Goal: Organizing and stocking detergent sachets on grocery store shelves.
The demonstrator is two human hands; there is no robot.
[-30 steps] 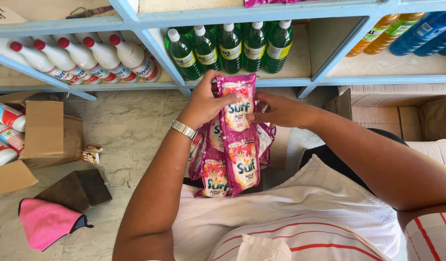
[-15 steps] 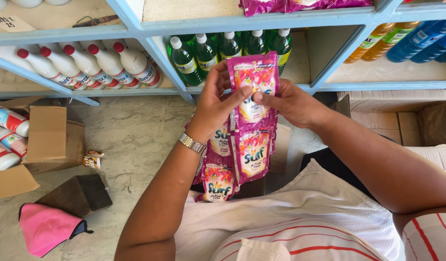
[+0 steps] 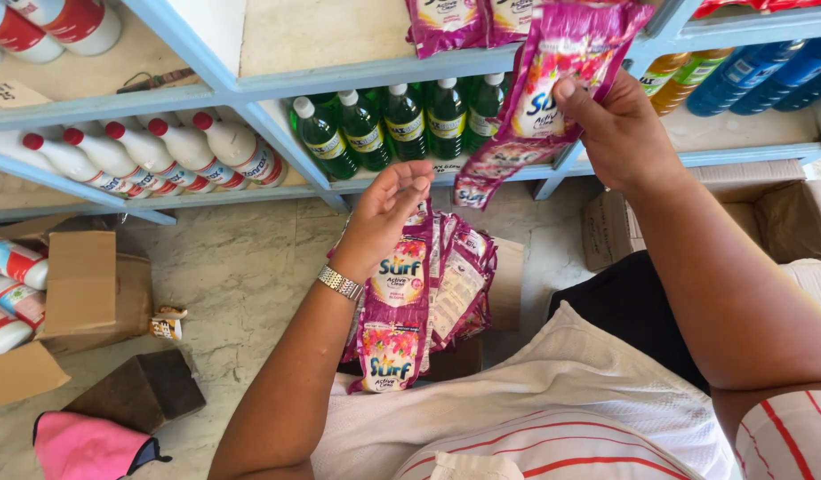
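The right hand (image 3: pixel 619 133) is gripping a pink sachet strip (image 3: pixel 539 98) at the blue shelf's (image 3: pixel 357 76) front edge; the left hand (image 3: pixel 384 218) is pinching the remaining sachet bundle (image 3: pixel 419 302) below. Likely light, floppy and slick; top seams look safest to hold.

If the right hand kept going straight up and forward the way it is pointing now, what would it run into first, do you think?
Probably the pink sachets already lying on the upper blue shelf. The right hand lifts its own strip of pink sachets toward that shelf edge, though depth is hard to judge from this view.
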